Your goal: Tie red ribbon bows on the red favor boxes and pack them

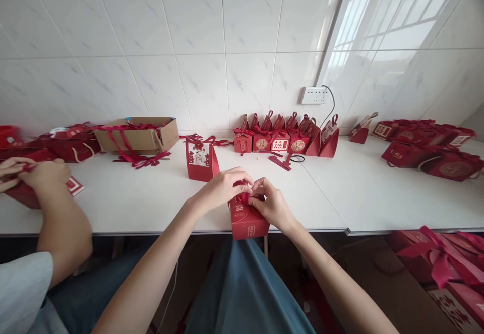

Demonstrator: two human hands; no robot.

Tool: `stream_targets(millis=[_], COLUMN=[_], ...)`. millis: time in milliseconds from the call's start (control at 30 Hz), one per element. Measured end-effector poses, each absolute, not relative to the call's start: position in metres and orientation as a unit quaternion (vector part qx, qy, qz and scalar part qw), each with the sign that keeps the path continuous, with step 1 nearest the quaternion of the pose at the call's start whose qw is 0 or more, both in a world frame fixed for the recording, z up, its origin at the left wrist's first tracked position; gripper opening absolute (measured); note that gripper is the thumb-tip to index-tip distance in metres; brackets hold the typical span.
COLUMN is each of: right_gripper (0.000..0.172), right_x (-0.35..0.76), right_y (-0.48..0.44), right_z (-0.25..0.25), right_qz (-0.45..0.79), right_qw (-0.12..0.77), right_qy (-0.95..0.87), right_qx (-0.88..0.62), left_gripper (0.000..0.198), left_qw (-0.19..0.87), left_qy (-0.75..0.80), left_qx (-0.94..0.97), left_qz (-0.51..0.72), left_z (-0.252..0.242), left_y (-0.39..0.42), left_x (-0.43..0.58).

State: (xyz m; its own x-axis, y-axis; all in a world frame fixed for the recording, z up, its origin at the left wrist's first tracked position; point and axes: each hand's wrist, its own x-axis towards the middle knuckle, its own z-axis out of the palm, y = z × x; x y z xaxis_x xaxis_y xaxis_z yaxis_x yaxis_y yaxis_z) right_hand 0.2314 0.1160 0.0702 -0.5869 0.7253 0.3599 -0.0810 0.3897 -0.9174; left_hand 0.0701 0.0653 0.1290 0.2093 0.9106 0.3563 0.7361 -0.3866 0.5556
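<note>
A red gift box (249, 223) with pale lettering sits at the table's front edge, its near end reaching the rim. Over its top, my left hand (232, 183) and my right hand (270, 203) meet with fingers pinched around a red ribbon (245, 198). Both hands are closed; the ribbon's ends are partly hidden by the fingers. Just behind my left hand stands an upright red gift box (206, 165) with a white printed picture on its front.
Several small red boxes (280, 142) line the wall, with red strips (280, 161) before them. A cardboard box (139, 136) of ribbons stands left. More red boxes (427, 145) are piled right and in a carton (434, 268) below. A co-worker's hands (41, 175) handle a red box at far left.
</note>
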Motion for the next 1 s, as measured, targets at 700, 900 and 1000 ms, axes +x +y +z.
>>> stream_targets(millis=[700,900,1000], right_gripper=[0.007,0.006,0.006], right_x=[0.235,0.236,0.236], right_y=[0.115,0.117,0.121], right_z=[0.074,0.075,0.076], right_qz=[0.411,0.407,0.413], right_qw=[0.420,0.409,0.395], right_qy=[-0.772,-0.782,-0.788], right_qx=[-0.243,-0.235,-0.231], left_gripper=[0.014,0.022,0.022], left_qw=[0.224,0.277,0.318], left_qy=[0.564,0.566,0.546], left_qx=[0.669,0.614,0.599], left_qz=[0.428,0.476,0.491], left_z=[0.080,0.075,0.072], left_y=[0.043,0.041,0.045], left_x=[0.074,0.083,0.084])
